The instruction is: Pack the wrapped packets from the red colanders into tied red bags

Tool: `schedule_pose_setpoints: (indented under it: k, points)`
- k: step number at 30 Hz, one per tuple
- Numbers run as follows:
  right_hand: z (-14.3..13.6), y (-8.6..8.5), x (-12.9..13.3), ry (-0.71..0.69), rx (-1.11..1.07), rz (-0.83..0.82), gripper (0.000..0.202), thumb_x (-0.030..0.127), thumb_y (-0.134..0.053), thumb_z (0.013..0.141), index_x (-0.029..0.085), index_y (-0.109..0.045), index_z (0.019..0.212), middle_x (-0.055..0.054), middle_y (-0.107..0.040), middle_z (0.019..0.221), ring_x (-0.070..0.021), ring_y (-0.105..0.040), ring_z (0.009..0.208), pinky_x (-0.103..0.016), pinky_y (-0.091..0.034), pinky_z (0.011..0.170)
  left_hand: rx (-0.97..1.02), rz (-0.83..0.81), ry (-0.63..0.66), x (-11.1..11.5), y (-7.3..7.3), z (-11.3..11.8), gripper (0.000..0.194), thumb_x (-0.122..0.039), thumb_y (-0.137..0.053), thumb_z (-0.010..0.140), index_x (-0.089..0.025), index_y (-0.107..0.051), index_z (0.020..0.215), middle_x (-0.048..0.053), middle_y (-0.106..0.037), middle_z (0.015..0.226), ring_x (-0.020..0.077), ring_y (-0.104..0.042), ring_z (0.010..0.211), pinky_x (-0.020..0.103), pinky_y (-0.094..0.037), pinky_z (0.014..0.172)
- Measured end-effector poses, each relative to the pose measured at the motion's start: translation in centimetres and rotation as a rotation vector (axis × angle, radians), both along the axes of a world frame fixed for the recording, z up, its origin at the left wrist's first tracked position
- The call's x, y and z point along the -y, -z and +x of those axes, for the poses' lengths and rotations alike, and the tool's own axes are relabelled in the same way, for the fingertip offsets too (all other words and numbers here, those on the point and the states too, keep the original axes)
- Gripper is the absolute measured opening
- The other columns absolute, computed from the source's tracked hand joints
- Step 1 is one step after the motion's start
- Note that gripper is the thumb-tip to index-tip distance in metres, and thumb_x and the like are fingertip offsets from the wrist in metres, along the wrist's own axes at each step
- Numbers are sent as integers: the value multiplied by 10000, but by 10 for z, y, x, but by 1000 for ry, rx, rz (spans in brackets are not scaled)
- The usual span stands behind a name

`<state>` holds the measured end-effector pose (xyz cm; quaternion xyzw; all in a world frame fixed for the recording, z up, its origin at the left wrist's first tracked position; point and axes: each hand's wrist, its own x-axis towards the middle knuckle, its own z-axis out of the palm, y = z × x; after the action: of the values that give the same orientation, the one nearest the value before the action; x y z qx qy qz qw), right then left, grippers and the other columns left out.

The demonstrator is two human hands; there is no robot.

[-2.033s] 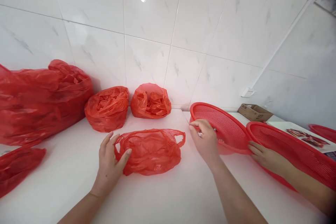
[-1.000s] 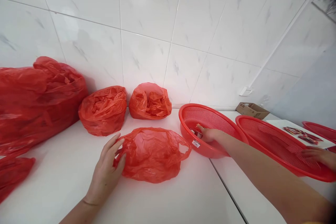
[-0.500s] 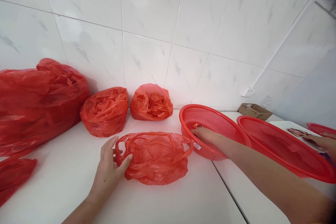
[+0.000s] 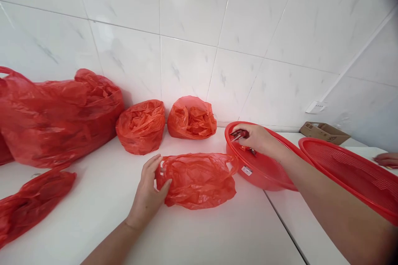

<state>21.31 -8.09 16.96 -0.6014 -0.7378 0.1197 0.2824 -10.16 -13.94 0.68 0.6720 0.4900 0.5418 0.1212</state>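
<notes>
A red plastic bag [image 4: 199,180] lies spread on the white table before me. My left hand [image 4: 149,188] grips its left handle side, fingers behind the film and thumb in front. Over the near-left rim of a red mesh basket [image 4: 264,167], my right hand [image 4: 256,138] is closed on small dark-red packets [image 4: 241,133], whose exact kind I cannot make out. More small packets [image 4: 248,150] lie inside that basket, partly hidden beneath the hand.
Two filled red bags [image 4: 141,126] [image 4: 192,118] stand by the tiled wall, beside a larger red bag [image 4: 62,120]. A flatter red bag [image 4: 37,203] lies at left. Rightward are a second red basket [image 4: 351,174], a cardboard box [image 4: 325,132] and another person's hand [image 4: 387,159].
My right hand has risen from inside the basket with packets in its fingers. My left hand stays on the bag. The view has swung slightly left.
</notes>
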Motion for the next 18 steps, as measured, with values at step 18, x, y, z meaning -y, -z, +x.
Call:
schedule_pose_setpoints:
  k: [18]
  points:
    - [-5,3,-22,109,228,-97,193,351,-561,783,241,-670,899,-2,-648,689,-156,-570,578,-267,-374,555,-207,111,48,9,-2,2,522,-182,-511,859,-281,-340,1341,119,-356,1406,281,-446,1243,472,-475,955]
